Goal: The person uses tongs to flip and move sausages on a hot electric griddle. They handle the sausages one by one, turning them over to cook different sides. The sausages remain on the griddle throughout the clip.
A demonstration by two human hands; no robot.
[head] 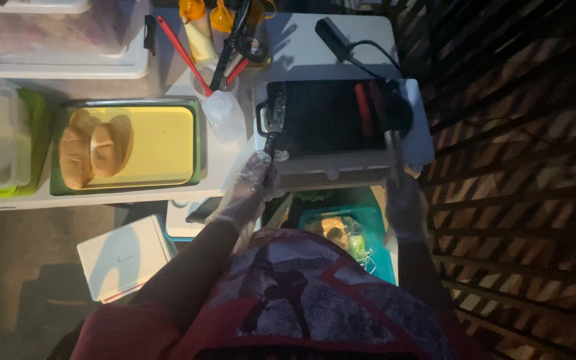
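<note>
My left hand, in a clear plastic glove, grips the dark handle of a metal spatula whose blade rests on the left edge of a black flat griddle. My right hand, also gloved, holds a thin tool handle at the griddle's front right corner. A dark round object and a reddish strip lie on the griddle's right side. Two bread rolls sit on a yellow tray to the left.
A squeeze bottle stands between tray and griddle. Utensils with red handles stand in a cup at the back. Clear plastic tubs line the far left. A teal bin with bagged food sits below the table, beside a white box.
</note>
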